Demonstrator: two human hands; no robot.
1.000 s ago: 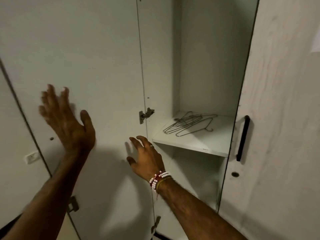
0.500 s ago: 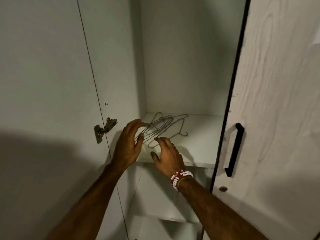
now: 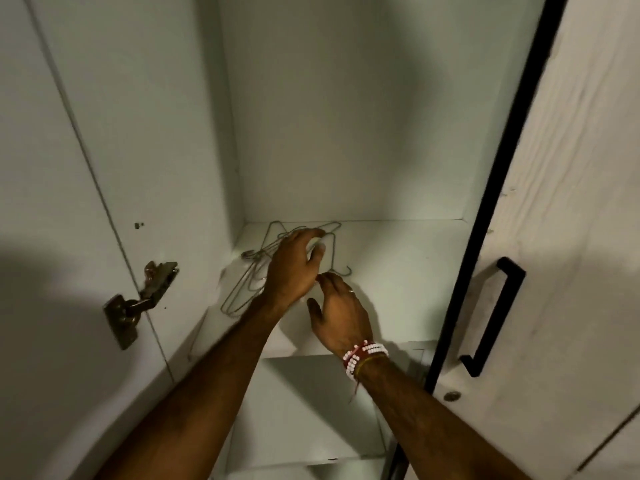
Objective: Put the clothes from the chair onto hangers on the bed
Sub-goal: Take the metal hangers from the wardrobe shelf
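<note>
A small pile of thin wire hangers (image 3: pixel 247 278) lies at the left side of a white wardrobe shelf (image 3: pixel 408 271). My left hand (image 3: pixel 294 268) reaches over the pile, palm down, with its fingers spread and curved over the hangers; I cannot tell if it grips any. My right hand (image 3: pixel 341 315), with a bead bracelet at the wrist, hovers open just right of and below the left hand, at the shelf's front. No clothes, chair or bed are in view.
The open wardrobe door (image 3: pixel 86 202) with a metal hinge (image 3: pixel 138 299) stands at the left. A shut door with a black handle (image 3: pixel 491 317) is at the right. A lower shelf (image 3: pixel 311 427) shows beneath my arms.
Both hands moved from the open door into the wardrobe. My left hand now lies over the hangers, and my right hand has come up beside it.
</note>
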